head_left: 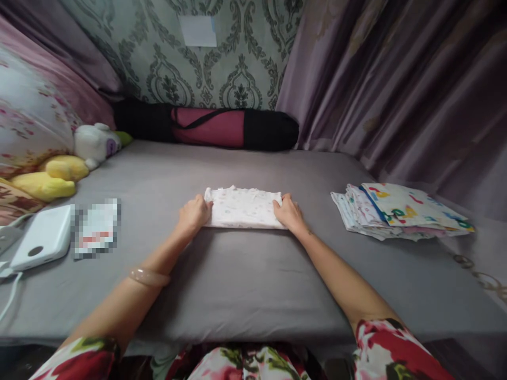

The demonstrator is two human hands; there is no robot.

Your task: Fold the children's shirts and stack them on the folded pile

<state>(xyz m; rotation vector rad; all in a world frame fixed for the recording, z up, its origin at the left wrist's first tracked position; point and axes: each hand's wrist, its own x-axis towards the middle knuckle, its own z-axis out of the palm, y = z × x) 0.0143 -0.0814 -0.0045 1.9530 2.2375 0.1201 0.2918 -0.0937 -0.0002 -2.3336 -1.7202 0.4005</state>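
Note:
A folded white cloth with a faint print [243,207] lies flat in the middle of a grey bedsheet [237,274]. My left hand [194,212] grips its left edge with curled fingers. At the right edge sits my right hand [289,212], its fingers closed over the cloth's near corner. Both arms reach straight forward from a floral-patterned garment at the bottom of the view.
A stack of folded printed cloths [400,212] lies to the right. At the left are a white power bank [41,237] with cable, a blurred card [96,228], plush toys [71,163] and a floral pillow. A black-and-pink rolled bag [209,126] lies along the far wall. Purple curtains hang at the right.

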